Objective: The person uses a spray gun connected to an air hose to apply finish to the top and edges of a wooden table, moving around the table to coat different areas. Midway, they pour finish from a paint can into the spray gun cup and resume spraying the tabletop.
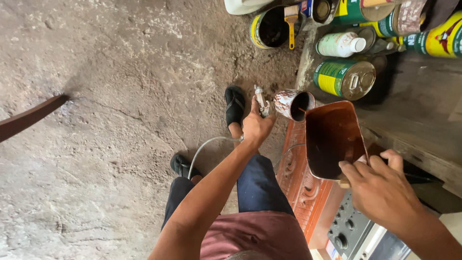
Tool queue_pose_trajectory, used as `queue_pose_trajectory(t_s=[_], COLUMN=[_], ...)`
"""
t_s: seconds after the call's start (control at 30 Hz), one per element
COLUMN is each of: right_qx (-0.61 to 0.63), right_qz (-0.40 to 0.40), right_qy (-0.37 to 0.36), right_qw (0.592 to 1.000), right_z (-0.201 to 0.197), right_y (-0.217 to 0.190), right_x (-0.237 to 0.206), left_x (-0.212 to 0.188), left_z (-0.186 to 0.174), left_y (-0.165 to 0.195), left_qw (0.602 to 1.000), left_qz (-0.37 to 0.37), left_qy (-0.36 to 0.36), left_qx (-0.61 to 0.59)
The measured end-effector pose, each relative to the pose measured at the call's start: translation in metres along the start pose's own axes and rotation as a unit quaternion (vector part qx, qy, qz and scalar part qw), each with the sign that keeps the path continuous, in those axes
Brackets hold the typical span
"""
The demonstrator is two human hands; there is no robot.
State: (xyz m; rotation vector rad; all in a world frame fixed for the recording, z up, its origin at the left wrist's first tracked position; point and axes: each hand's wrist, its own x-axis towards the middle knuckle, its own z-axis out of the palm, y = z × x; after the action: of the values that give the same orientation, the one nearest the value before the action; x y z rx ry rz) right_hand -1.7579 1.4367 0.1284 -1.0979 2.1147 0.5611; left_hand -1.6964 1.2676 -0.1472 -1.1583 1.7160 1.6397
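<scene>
Two hands are at work in front of us. Our left hand (257,126) has its grip clenched around a spray gun (262,102), whose paint-stained cup (292,104) points its open dark mouth to the right; a pale hose (204,148) curves from the wrist back toward our knees. Our right hand (380,190) grasps the near edge of a cut-open tin (333,138), brown inside, tilted so that its far corner sits just beside the cup's mouth, with a thin brown thread between them.

Under the tin lies a carved orange-red panel (297,175), running from near right toward the cup. At the near right corner a grey device with round knobs (351,228) shows. Our legs in dark trousers and two black sandals (234,104) rest on the floor (120,96), which is rough, grey-brown and cracked, with pale patches. A dark wooden strip (29,118) juts in from the left edge.

Far right, beyond a low wooden ledge (423,149), cans crowd together: a green and yellow can (344,79) on its side, a white bottle (340,44), and an open can (269,28) with a yellow-handled brush (291,24) resting in it.
</scene>
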Motion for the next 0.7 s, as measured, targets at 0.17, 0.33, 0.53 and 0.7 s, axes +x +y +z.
queue_pose_trajectory(t_s=[0.17, 0.33, 0.53, 0.7], right_qx=[0.075, 0.143, 0.277, 0.268], right_qz=[0.034, 0.051, 0.144, 0.174], right_qy=[0.134, 0.297, 0.395, 0.459], right_qw=[0.988, 0.943, 0.864, 0.829], right_z=[0.047, 0.114, 0.183, 0.21], right_y=[0.012, 0.022, 0.031, 0.051], right_x=[-0.01, 0.028, 0.144, 0.252], left_x=[0.011, 0.036, 0.066, 0.079], left_z=[0.009, 0.013, -0.007, -0.035], left_y=[-0.006, -0.022, -0.021, -0.007], left_qw=[0.999, 0.996, 0.974, 0.969], left_qz=[-0.02, 0.033, 0.016, -0.003], left_qy=[-0.028, 0.026, 0.056, 0.06], left_qx=[-0.033, -0.076, -0.22, -0.241])
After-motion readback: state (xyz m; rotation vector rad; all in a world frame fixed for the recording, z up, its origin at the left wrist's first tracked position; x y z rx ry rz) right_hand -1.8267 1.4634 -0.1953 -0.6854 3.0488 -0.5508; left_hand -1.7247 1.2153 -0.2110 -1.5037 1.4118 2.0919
